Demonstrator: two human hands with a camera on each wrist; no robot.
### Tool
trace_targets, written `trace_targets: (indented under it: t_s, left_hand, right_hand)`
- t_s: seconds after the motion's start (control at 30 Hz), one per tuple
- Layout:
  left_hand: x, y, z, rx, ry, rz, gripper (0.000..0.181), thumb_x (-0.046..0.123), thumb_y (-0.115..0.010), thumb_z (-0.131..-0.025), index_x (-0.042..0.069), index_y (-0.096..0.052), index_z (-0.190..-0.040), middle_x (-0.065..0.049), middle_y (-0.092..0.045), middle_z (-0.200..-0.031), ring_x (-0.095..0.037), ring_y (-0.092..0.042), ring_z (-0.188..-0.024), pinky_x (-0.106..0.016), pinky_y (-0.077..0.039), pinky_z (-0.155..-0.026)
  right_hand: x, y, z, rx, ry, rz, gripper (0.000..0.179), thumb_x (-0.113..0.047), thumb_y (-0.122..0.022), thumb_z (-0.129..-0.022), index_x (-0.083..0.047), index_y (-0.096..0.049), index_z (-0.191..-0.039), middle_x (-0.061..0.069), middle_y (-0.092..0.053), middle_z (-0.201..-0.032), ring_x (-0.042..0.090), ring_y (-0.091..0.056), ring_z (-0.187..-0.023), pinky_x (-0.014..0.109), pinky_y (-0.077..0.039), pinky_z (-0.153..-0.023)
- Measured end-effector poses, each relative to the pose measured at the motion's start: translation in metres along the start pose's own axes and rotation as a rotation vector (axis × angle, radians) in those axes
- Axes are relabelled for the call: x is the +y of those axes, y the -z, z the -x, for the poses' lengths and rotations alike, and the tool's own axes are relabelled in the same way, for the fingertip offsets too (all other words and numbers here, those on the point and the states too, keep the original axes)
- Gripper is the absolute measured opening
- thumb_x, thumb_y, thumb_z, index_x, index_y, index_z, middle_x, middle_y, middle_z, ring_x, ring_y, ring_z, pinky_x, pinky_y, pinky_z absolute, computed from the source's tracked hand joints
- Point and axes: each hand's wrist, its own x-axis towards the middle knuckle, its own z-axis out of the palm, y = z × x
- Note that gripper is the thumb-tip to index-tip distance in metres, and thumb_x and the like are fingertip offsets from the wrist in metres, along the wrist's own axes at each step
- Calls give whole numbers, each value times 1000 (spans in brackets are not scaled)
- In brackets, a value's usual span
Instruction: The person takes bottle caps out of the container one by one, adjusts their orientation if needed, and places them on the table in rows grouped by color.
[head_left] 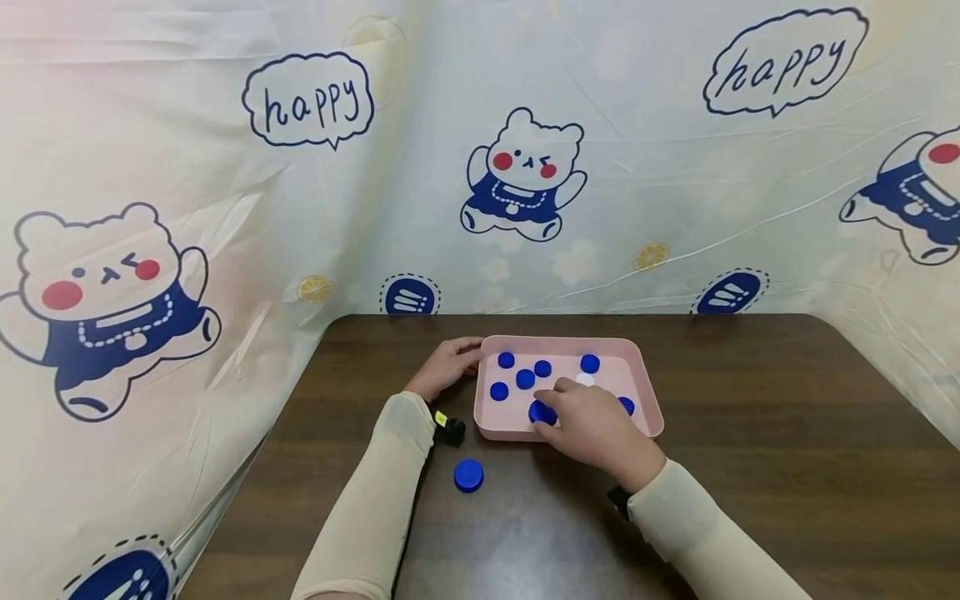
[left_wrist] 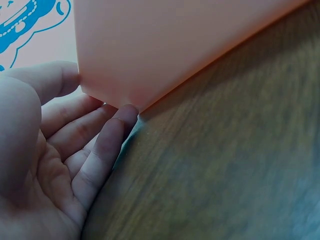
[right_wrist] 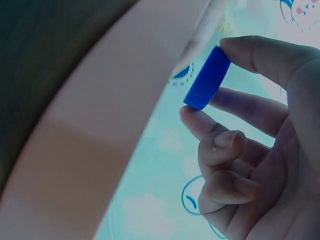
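Note:
A pink rectangular tray [head_left: 566, 343] stands on the table with several blue bottle caps [head_left: 525, 379] and a white one [head_left: 585, 379] inside. My left hand [head_left: 447, 367] holds the tray at its left side; in the left wrist view, thumb and fingertips meet its pink wall [left_wrist: 150, 45] near a corner. Over the tray's front wall, my right hand [head_left: 600, 425] pinches a blue bottle cap [right_wrist: 208, 79] between thumb and finger, the cap tilted on edge in the right wrist view. Its ring and little fingers are curled in. Part of the tray's front right is hidden behind this hand.
One more blue cap [head_left: 468, 475] lies on the brown wooden table [head_left: 750, 400], in front of the tray and to its left. Behind the table hangs a printed cloth [head_left: 645, 183] with bears and lettering. Small black devices are strapped at both wrists.

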Motion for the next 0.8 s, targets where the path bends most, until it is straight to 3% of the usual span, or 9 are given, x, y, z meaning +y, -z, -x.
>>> trace_targets:
  t_s: [0.3,0.53,0.8]
  left_hand:
    - [1,-1,0,0,-12,7,38,32,-60,-98,18,-61,-133,-1,-63,-121,-19,-64,-97,-35,-53,-85]
    - [0,-1,1,-5,-37,24,37,28,-59,-98,16,-61,-133,-2,-64,-118,-19,-64,-95,-35,-54,-82]
    - [1,0,2,-8,-46,31,38,30,-60,-98,14,-60,-133,-4,-64,-119,-20,-65,-95,-35,-54,-82]
  right_hand:
    - [-12,-6,2,40,103,-20,43,-41,-72,-86,-17,-69,-122,-1,-63,-96,8,-53,-68,24,-50,-65]
    - [-18,-8,4,59,187,-18,41,-40,-71,-87,-15,-70,-120,0,-63,-95,9,-55,-69,26,-52,-65]
    - [-24,-11,4,60,228,-11,42,-42,-69,-88,-15,-69,-120,0,-62,-94,9,-55,-68,27,-52,-63]
